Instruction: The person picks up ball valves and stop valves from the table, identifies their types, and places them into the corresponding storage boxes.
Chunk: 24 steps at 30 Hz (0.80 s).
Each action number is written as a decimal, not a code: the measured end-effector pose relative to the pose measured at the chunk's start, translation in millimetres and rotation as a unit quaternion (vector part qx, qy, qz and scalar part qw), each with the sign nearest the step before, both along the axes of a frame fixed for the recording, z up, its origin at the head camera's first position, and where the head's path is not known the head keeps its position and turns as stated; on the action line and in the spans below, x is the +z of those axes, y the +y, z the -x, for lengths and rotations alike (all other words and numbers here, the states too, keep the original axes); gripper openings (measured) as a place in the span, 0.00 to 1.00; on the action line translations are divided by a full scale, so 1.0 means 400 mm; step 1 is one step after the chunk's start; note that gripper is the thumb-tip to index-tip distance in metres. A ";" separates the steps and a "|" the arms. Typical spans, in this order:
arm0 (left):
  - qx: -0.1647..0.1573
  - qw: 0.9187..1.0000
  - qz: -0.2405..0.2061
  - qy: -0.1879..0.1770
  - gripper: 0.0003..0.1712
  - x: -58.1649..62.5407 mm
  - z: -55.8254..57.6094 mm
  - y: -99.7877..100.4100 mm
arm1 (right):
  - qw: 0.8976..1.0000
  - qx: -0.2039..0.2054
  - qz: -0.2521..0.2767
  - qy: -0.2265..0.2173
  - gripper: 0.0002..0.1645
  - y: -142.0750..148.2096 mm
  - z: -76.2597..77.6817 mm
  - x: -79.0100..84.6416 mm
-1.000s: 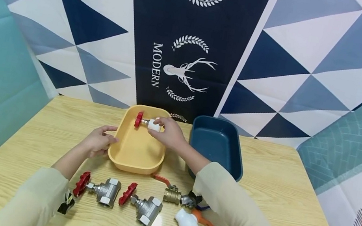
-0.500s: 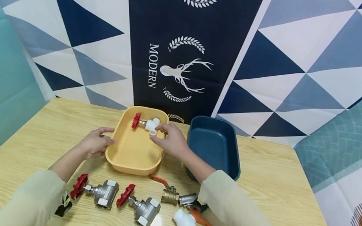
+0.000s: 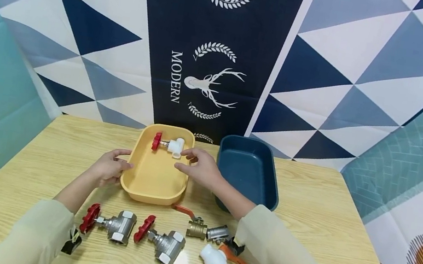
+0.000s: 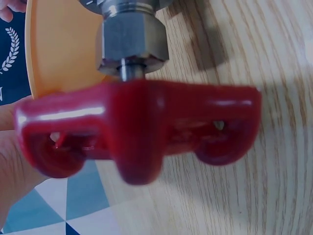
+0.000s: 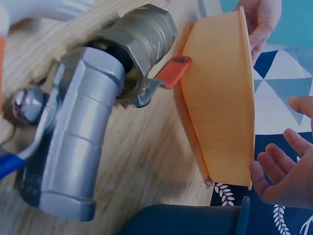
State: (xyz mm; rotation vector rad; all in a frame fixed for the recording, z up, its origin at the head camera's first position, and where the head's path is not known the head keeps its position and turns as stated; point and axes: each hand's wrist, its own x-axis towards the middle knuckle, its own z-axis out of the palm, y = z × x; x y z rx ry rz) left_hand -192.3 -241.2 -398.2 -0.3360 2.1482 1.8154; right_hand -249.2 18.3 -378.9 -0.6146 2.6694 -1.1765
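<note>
A white plastic valve with a red handwheel (image 3: 175, 147) lies in the far part of the yellow tray (image 3: 150, 199). My right hand (image 3: 202, 168) hovers over the tray's right side, just right of the valve, holding nothing; its fingers are spread in the right wrist view. At the tray's left side, my left hand (image 3: 108, 167) holds the rim, thumb over the edge and fingers outside. Two steel gate valves with red handwheels, a left one (image 3: 117, 227) and a right one (image 3: 167, 247), lie near the front. The left one's red handwheel (image 4: 137, 122) fills the left wrist view.
A dark blue tray (image 3: 276, 180) stands right of the yellow one. In front lie a brass valve with a red lever (image 3: 196, 230), a steel valve with a blue handle (image 5: 80, 132), and a white ball valve with an orange lever (image 3: 216, 262). A patterned cloth (image 3: 311, 64) hangs behind the table.
My right hand has let go of the white valve and drawn back to the right. The valve stays in the yellow tray. The left hand keeps its place at the rim.
</note>
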 end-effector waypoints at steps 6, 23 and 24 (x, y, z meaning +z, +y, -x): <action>-0.001 1.000 0.010 -0.001 0.35 -0.003 0.002 -0.001 | 0.999 0.007 0.025 -0.030 0.25 0.011 -0.017 0.000; -0.007 1.000 0.012 0.000 0.35 -0.002 0.005 -0.007 | 0.991 0.020 0.092 -0.091 0.22 0.038 -0.074 0.001; -0.007 1.000 0.012 -0.001 0.35 -0.001 0.005 -0.007 | 0.991 0.021 0.094 -0.094 0.22 0.039 -0.076 0.001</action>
